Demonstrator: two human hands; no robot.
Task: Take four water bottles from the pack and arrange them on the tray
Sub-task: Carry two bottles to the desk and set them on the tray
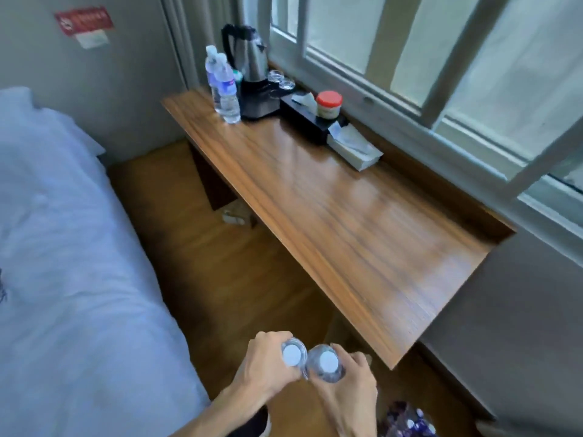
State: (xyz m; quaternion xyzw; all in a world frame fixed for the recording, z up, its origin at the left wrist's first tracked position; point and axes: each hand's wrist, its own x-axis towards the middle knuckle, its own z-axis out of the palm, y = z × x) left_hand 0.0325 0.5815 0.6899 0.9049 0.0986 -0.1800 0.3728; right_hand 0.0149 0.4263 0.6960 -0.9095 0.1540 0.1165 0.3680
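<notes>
At lower centre, the left hand (pixel 265 367) grips one water bottle (pixel 293 354); the right hand (pixel 350 383) grips another (pixel 326 364). The pack (pixel 407 421) at bottom right holds more bottles.

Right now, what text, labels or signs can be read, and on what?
Nothing is legible.
Red wall sign: lettering blurred.
White card beneath it: blurred.
Labels of the two standing bottles: blurred.
Red-lidded jar: label too small.
</notes>
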